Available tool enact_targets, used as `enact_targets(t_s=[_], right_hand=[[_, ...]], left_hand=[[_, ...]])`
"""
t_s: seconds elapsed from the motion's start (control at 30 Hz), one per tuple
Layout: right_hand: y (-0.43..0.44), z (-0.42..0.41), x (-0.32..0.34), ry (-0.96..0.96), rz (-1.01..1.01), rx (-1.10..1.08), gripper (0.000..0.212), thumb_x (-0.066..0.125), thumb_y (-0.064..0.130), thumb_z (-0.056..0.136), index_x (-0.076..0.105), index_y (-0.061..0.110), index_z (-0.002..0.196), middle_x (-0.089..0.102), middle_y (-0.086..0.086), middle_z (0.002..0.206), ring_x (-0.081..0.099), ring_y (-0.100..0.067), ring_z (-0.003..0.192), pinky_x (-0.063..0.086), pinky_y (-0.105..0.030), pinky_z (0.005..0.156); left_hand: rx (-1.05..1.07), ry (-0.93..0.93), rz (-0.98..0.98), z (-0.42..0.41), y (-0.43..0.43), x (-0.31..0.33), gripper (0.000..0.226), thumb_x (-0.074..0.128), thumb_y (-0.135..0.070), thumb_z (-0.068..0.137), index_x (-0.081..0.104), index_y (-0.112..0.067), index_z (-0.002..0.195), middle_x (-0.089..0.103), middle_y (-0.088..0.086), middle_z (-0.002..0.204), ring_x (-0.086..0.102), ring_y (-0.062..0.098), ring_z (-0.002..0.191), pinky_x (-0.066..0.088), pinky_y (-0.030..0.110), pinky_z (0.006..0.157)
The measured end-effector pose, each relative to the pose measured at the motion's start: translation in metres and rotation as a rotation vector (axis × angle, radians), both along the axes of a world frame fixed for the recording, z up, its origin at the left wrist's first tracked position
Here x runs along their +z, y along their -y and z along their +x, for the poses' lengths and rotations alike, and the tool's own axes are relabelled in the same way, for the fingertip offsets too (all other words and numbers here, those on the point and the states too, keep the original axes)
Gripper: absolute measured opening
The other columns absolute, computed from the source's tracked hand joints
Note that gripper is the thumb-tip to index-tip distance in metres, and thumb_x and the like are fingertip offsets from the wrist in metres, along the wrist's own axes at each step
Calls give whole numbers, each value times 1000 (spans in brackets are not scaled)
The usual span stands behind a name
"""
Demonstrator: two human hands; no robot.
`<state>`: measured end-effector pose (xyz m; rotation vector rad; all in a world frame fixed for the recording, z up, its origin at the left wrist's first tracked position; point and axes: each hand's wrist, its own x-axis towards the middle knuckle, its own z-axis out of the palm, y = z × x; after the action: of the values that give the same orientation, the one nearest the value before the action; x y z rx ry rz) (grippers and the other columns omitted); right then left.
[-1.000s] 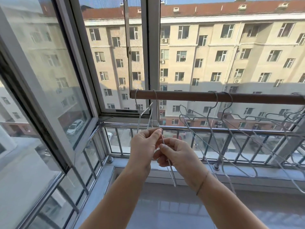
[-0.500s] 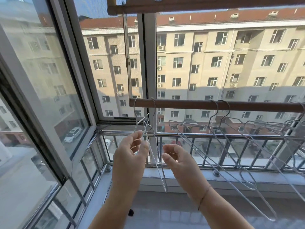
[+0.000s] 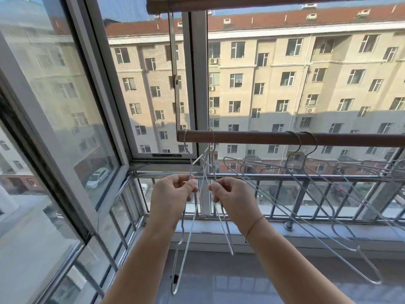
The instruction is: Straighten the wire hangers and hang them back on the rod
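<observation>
A brown rod [image 3: 252, 137] runs across the window at mid height. Two thin wire hangers hook over its left end. My left hand [image 3: 169, 197] pinches the wire of the left hanger [image 3: 186, 242], which hangs long and narrow toward the sill. My right hand [image 3: 230, 199] pinches the wire of the second hanger [image 3: 223, 229] beside it. Several more wire hangers [image 3: 306, 207] hang from the rod further right, tilted and spread.
A metal railing [image 3: 274, 178] runs behind the hangers above the window sill [image 3: 306, 232]. Window frames [image 3: 198, 84] stand behind and to the left. A second brown rod [image 3: 241, 2] crosses the top of the view.
Both hands were together on one hanger, then let go and opened. Now they have moved apart and each pinches a separate hanger at the rod's left end. The view has tilted up.
</observation>
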<state>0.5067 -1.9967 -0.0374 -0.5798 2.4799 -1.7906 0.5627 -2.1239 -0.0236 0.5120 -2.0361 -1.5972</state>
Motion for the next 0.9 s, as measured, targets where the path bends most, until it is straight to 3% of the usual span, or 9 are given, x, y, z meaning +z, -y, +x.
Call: enact_targets(t_s=[0.3,0.47,0.6,0.7,0.9], right_hand=[[-28,1,-5,9,-48,-47,19,54,21,90,68,19,76,56,5,55,43,1,39,36,-11,42],[-29,3,-2,50,-61,-38,19,56,20,89,69,14,76,56,3,51,36,-2,33,32,-13,38],[-28,4,1,57,-84,-40,21,56,20,89,68,13,74,53,5,48,33,-3,31,30,-14,35],[-26,5,3,69,-113,-44,20,55,19,89,68,12,75,52,5,47,34,-3,30,30,-14,34],[-21,9,9,110,-186,-7,20,54,16,90,68,9,78,51,0,50,32,-3,27,26,-13,30]], left_hand=[[37,-69,-10,2,-6,-1,15,67,-14,84,66,-27,77,71,1,65,55,-1,45,45,9,47],[83,-72,-39,3,-4,-5,6,67,-14,84,70,-19,85,69,-3,62,56,0,45,48,10,49],[132,-48,-139,5,1,-6,4,70,-19,82,70,-22,85,71,-3,66,59,6,49,52,22,58],[128,-58,-150,5,0,-5,10,70,-17,82,67,-26,79,70,-2,66,58,1,46,51,19,54],[152,-54,-159,4,-1,-8,7,68,-18,84,69,-13,89,70,1,68,63,16,57,57,33,65]])
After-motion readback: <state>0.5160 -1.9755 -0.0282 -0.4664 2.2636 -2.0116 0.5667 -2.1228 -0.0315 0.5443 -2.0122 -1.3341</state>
